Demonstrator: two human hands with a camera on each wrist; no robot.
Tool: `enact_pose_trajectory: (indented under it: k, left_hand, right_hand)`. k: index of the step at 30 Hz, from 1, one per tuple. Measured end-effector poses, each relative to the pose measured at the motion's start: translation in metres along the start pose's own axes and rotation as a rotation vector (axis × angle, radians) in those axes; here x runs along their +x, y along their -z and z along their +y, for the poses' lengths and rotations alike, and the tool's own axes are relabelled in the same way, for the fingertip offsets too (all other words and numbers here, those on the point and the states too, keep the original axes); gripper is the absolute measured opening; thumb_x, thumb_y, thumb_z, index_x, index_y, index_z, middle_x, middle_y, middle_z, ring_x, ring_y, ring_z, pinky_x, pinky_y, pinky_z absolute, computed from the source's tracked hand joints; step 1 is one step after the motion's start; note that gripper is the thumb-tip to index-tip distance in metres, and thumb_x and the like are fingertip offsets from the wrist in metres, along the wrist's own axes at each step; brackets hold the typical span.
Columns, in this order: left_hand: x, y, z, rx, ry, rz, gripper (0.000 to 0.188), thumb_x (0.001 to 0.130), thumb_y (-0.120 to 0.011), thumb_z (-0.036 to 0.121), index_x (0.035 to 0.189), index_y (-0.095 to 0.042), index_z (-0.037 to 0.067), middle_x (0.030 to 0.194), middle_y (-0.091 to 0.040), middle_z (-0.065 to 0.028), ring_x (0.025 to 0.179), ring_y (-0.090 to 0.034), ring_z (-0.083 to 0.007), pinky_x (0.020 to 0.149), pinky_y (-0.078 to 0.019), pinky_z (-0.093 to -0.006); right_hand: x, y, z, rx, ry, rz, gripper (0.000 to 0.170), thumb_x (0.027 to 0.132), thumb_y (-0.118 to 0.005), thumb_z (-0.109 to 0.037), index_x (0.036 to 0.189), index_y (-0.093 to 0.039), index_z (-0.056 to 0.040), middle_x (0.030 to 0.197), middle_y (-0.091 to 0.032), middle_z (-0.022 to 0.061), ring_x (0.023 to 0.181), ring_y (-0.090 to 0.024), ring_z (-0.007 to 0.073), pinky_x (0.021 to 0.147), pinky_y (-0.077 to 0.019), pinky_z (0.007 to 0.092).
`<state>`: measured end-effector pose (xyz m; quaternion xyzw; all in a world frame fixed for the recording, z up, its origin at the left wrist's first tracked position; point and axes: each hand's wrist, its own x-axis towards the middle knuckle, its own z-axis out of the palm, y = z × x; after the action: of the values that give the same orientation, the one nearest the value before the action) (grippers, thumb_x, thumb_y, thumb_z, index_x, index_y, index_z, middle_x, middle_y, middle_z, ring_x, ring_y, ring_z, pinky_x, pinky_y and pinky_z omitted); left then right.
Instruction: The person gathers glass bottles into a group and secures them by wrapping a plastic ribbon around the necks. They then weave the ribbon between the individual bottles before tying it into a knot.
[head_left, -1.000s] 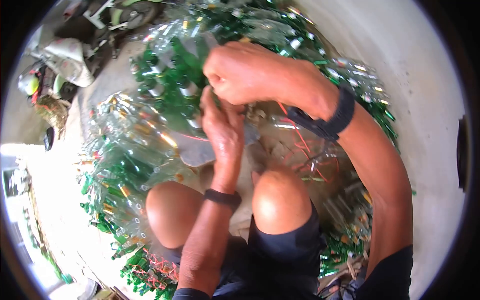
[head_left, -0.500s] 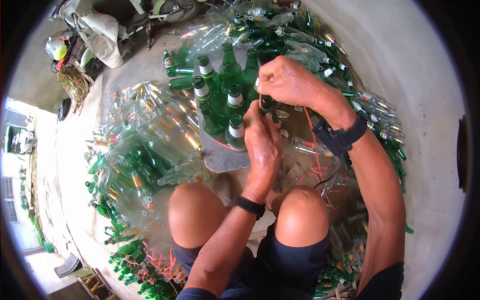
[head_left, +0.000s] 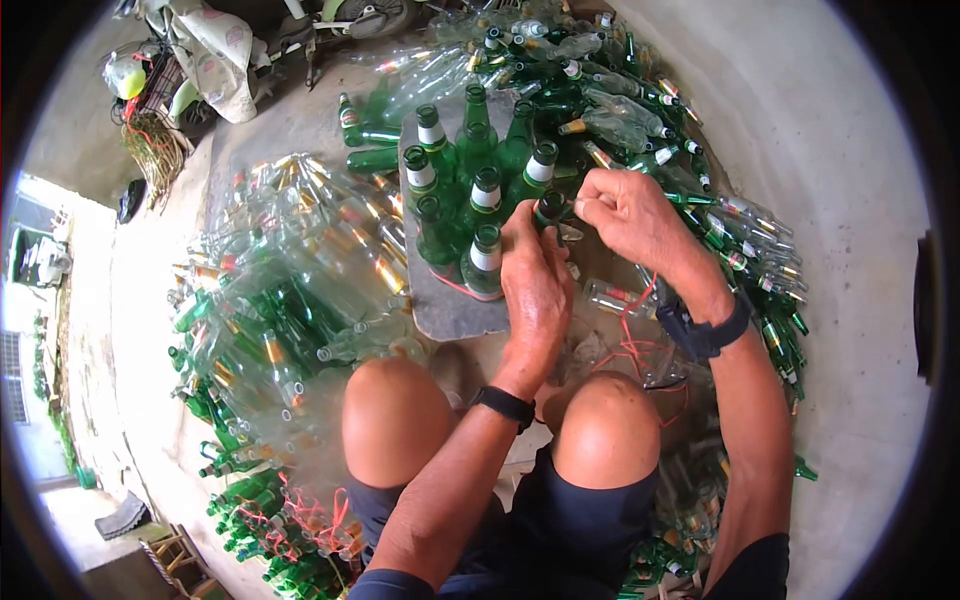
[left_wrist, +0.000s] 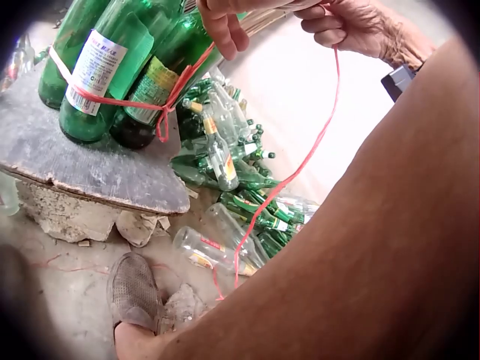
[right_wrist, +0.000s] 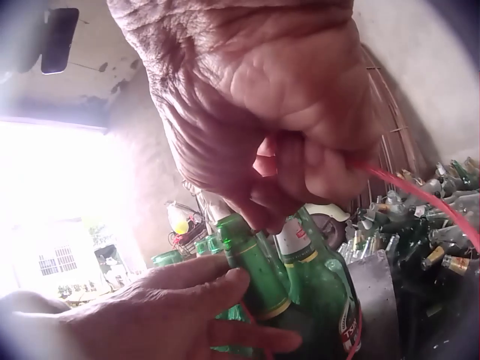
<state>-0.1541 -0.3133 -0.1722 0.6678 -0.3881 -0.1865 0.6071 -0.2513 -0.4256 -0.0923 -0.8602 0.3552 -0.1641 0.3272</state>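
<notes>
A bundle of upright green glass bottles (head_left: 486, 195), ringed low down by red string (left_wrist: 101, 97), stands on a grey slab (head_left: 455, 315). My left hand (head_left: 535, 285) is at the bundle's near right side, fingers beside a bottle neck (right_wrist: 255, 274). From the string's knot (left_wrist: 166, 109) a strand runs up to the left fingertips, which pinch it. Just right of the bundle, my right hand (head_left: 635, 220) is curled and grips red string; a long length hangs from it toward the floor. Its palm hides part of the grip in the right wrist view.
Loose clear bottles (head_left: 300, 220) lie heaped at the left, and green and clear bottles (head_left: 620, 90) at the back right along the wall (head_left: 800, 130). Tangled red string (head_left: 635, 345) lies near the right knee. A shoe (left_wrist: 135, 289) is beside the slab's base.
The head view has shifted, showing the bundle more fully. My right hand has moved right, away from the left hand and the bottle tops. The left hand stays by the same near bottle.
</notes>
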Motion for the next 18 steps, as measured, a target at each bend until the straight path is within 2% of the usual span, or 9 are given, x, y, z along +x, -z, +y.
enact_pose_trajectory:
  k: [2,5,8,11,13,14,16,17,18]
  left_hand:
    - [0.001,-0.001,-0.001,0.014,0.006,-0.001,0.037,0.103,-0.052,0.003,0.140,-0.045,-0.002,0.105,-0.066,-0.0250,0.074,-0.074,-0.0265,0.065,-0.0558,-0.0396]
    - [0.001,-0.001,-0.007,0.003,-0.022,0.009,0.037,0.103,-0.052,0.003,0.139,-0.046,-0.003,0.106,-0.067,-0.0260,0.073,-0.074,-0.0268,0.065,-0.0562,-0.0394]
    - [-0.001,-0.001,-0.012,0.050,-0.046,0.009,0.039,0.102,-0.052,0.002,0.140,-0.045,-0.003,0.107,-0.068,-0.0263,0.074,-0.074,-0.0290,0.068,-0.0563,-0.0407]
    - [-0.005,0.001,-0.011,0.108,-0.122,0.030,0.045,0.100,-0.053,0.001,0.143,-0.043,-0.003,0.109,-0.067,-0.0266,0.085,-0.073,-0.0339,0.075,-0.0556,-0.0446]
    - [-0.010,0.006,-0.003,0.132,-0.095,-0.028,0.052,0.099,-0.053,0.001,0.149,-0.038,-0.002,0.129,-0.055,-0.0361,0.114,-0.060,-0.0506,0.093,-0.0508,-0.0521]
    - [-0.012,0.008,-0.004,0.131,-0.095,-0.038,0.052,0.099,-0.053,0.001,0.149,-0.038,-0.002,0.129,-0.055,-0.0361,0.114,-0.060,-0.0506,0.093,-0.0508,-0.0521]
    - [-0.016,0.015,-0.002,0.216,-0.248,-0.030,0.057,0.097,-0.053,-0.002,0.151,-0.036,-0.002,0.140,-0.048,-0.0355,0.126,-0.053,-0.0519,0.098,-0.0503,-0.0516]
    - [-0.020,0.015,-0.002,0.210,-0.345,0.020,0.060,0.090,-0.052,-0.010,0.148,-0.038,-0.005,0.132,-0.054,-0.0306,0.120,-0.056,-0.0439,0.097,-0.0516,-0.0467]
    - [-0.023,0.017,0.001,0.248,-0.360,0.024,0.058,0.089,-0.051,-0.012,0.146,-0.041,-0.004,0.137,-0.049,-0.0320,0.118,-0.058,-0.0443,0.097,-0.0535,-0.0459]
  right_hand:
    - [-0.011,-0.003,-0.005,-0.002,0.007,0.016,0.013,0.090,-0.064,-0.011,0.084,-0.066,0.0005,0.070,-0.064,0.0192,0.061,-0.064,0.0276,0.059,-0.0496,0.0404]
    - [-0.023,-0.009,-0.007,-0.021,0.045,0.063,0.013,0.094,-0.061,-0.011,0.088,-0.065,0.0001,0.076,-0.067,0.0210,0.068,-0.066,0.0386,0.063,-0.0521,0.0447]
    - [-0.033,-0.015,-0.010,0.038,0.052,0.099,0.013,0.095,-0.060,-0.011,0.089,-0.065,-0.0001,0.076,-0.066,0.0224,0.069,-0.065,0.0417,0.063,-0.0517,0.0456]
    - [-0.039,-0.019,-0.011,0.027,0.084,0.127,0.014,0.097,-0.058,-0.011,0.091,-0.065,-0.0006,0.079,-0.065,0.0243,0.073,-0.064,0.0457,0.064,-0.0511,0.0486]
    - [-0.042,-0.022,-0.009,0.016,0.098,0.133,0.014,0.097,-0.058,-0.012,0.091,-0.065,-0.0008,0.080,-0.064,0.0249,0.075,-0.063,0.0466,0.064,-0.0506,0.0500]
    - [-0.044,-0.022,-0.008,0.005,0.111,0.132,0.014,0.097,-0.057,-0.012,0.092,-0.065,-0.0011,0.082,-0.064,0.0256,0.078,-0.063,0.0475,0.065,-0.0500,0.0513]
    - [-0.047,-0.024,-0.008,0.011,0.098,0.141,0.015,0.097,-0.057,-0.012,0.091,-0.064,-0.0012,0.082,-0.064,0.0257,0.079,-0.063,0.0481,0.065,-0.0492,0.0530]
    - [-0.048,-0.024,-0.006,0.015,0.142,0.150,0.014,0.096,-0.057,-0.012,0.091,-0.064,-0.0011,0.082,-0.064,0.0258,0.079,-0.062,0.0485,0.066,-0.0490,0.0535]
    - [-0.052,-0.026,-0.004,0.020,0.177,0.156,0.014,0.096,-0.056,-0.012,0.090,-0.063,-0.0011,0.082,-0.064,0.0259,0.079,-0.062,0.0489,0.066,-0.0487,0.0539]
